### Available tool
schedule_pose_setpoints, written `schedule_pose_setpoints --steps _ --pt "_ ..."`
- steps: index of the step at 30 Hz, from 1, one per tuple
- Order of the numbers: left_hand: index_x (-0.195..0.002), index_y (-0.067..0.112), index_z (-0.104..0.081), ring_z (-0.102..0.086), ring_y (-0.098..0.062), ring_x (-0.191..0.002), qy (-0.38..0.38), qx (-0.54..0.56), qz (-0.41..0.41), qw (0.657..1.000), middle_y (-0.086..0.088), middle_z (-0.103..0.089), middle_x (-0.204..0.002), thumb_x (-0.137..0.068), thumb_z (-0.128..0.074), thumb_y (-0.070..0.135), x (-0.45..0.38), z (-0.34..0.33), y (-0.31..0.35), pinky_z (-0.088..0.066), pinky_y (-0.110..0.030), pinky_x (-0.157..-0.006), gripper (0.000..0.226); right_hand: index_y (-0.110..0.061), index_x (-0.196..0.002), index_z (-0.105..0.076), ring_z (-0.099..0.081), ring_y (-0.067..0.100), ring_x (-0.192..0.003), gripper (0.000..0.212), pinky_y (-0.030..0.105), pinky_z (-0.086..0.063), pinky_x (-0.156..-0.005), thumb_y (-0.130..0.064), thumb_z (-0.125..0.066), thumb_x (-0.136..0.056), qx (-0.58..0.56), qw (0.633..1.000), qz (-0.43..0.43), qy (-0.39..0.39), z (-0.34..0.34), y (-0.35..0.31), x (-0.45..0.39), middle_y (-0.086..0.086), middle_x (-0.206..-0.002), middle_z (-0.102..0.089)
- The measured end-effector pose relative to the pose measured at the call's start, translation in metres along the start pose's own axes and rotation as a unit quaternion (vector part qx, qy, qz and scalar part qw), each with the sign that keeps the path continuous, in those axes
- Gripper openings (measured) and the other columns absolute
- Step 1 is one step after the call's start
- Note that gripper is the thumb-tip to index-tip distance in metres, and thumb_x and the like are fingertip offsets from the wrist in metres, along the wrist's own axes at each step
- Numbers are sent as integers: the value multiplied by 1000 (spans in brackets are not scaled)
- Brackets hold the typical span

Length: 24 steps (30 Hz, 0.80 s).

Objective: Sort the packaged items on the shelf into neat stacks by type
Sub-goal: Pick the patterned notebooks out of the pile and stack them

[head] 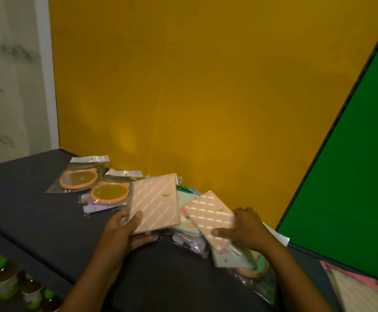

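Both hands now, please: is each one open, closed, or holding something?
Left hand: grips the larger flat peach quilted rectangular package.
Right hand: grips the smaller flat peach quilted rectangular package.

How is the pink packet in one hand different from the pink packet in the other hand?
The left hand holds the left pink packet, which looks bigger and more upright in the picture. The right hand holds the right pink packet, which looks narrower and slants sideways. Both are pink, flat and quilted, each pinched under a thumb.
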<state>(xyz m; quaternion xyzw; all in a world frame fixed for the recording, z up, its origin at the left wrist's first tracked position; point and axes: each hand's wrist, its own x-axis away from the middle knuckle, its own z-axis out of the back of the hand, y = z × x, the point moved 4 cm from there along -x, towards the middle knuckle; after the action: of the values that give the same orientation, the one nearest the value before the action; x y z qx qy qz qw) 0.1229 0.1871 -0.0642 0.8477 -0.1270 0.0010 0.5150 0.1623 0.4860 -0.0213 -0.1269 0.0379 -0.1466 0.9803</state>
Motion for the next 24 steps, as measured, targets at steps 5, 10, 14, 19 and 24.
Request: schedule_pose_setpoints --steps 5,10,14,19,24 --pt "-126 11 -52 -68 -36 -98 -1 4 9 1000 -15 -57 -124 -93 -55 19 -1 -3 0 -60 -43 -73 34 -20 -95 -53 -54 10 -77 31 24 -36 -57 -43 -70 -83 -133 990 -26 31 12 5 8 -3 -90 -58" --pt "-122 15 -53 -63 -33 -102 -7 -15 9 1000 -11 -54 -120 -93 -56 19 2 -21 2 -61 -34 -63 30 -11 -88 -64 -60 16 -68 5 28 -46 -60 -16 -61 -90 -302 952 -52 16 20 19 25 6 -84 -66" --pt "-113 17 -52 -62 -27 -95 -27 -18 0 999 -7 -55 -108 -93 -54 14 10 -50 5 -59 -27 -51 19 -5 -95 -66 -59 15 -64 8 25 -45 -54 -10 -60 -90 -377 924 -60 -10 34 34 42 5 -78 -65" --pt "-127 14 -50 -64 -30 -101 -49 -24 2 998 -13 -61 -117 -93 -53 17 20 -77 -4 -61 -31 -58 34 -8 -94 -66 -65 23 -80 7 34 -50 -74 -8 -61 -89 -450 891 -61 31 50 62 63 11 -89 -69" --pt "-121 16 -53 -64 -27 -98 -62 -18 0 998 -10 -63 -113 -95 -52 14 39 -120 -20 -60 -27 -54 27 -8 -96 -65 -68 26 -85 10 42 -51 -87 -5 -64 -87 -515 850 -78 83 65 110 91 17 -96 -72"
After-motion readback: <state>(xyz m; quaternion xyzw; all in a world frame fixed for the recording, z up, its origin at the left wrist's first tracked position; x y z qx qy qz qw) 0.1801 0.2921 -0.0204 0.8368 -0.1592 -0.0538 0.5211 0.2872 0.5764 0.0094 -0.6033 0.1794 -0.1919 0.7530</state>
